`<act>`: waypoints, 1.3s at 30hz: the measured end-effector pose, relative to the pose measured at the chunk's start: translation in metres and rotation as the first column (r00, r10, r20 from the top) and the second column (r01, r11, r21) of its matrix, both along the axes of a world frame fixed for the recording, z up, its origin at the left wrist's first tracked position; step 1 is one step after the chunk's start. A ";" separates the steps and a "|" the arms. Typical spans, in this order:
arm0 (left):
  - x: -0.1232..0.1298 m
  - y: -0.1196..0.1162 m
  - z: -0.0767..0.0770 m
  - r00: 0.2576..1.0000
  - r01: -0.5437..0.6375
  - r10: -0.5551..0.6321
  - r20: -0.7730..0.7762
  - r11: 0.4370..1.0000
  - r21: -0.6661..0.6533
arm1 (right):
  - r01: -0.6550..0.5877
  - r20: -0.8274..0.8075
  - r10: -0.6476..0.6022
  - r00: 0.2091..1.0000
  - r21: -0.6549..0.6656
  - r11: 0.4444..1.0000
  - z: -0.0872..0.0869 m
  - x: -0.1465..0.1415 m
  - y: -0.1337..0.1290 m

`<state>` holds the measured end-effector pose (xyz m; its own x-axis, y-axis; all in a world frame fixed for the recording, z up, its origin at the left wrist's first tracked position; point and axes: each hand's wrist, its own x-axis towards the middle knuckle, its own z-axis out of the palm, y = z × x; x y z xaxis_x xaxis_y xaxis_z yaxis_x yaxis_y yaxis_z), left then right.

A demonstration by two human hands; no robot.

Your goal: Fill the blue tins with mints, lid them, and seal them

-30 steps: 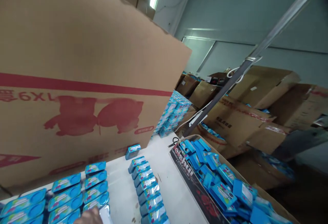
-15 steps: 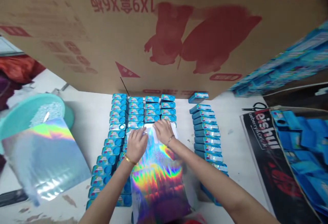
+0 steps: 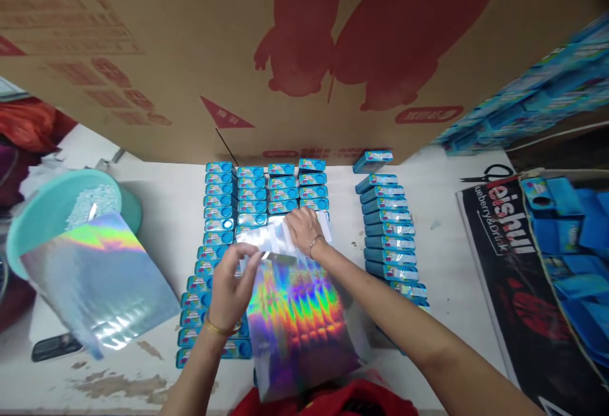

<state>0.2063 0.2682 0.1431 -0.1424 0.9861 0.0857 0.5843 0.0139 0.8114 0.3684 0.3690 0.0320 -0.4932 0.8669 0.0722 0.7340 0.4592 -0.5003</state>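
A shiny holographic sheet or bag (image 3: 297, 314) lies in front of me, over part of the rows of small blue boxes (image 3: 219, 213). My left hand (image 3: 233, 286) is raised over its left edge, with thumb and index finger pinching the end of a thin clear strip (image 3: 280, 258). Pressed on the white upper edge of the holographic piece is my right hand (image 3: 303, 229), its fingers bent together; whether it grips the edge is hidden. Another column of blue boxes (image 3: 387, 232) stands to the right.
A large cardboard box (image 3: 190, 73) stands behind the rows. At left, a second holographic sheet (image 3: 114, 276) leans over a teal basin (image 3: 136, 210) of white pellets. Scissors (image 3: 495, 174), a black printed bag (image 3: 499, 264) and more blue boxes (image 3: 566, 238) are at right.
My left hand has lifted off the upper edge and come down and back, drawing the clear strip. My right hand stays on the edge. The view has tilted slightly.
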 end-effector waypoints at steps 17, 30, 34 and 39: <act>0.053 0.096 -0.022 0.793 -0.177 0.286 0.538 0.953 -0.246 | 0.127 -0.664 -0.684 0.302 -0.683 0.719 0.049 0.041 0.016; 0.082 0.208 -0.062 0.914 -0.088 0.137 0.381 0.986 -0.144 | 0.320 -0.674 -0.646 0.358 -0.562 0.763 0.029 0.069 0.103; 0.085 0.245 -0.072 0.997 -0.077 0.076 -0.012 0.989 -0.123 | 0.491 -0.607 -0.593 0.529 -0.351 0.797 0.009 0.074 0.133; 0.090 0.269 -0.077 0.942 -0.132 0.066 -0.328 0.974 -0.182 | 0.527 -0.511 -0.613 0.602 -0.323 0.787 -0.015 0.076 0.149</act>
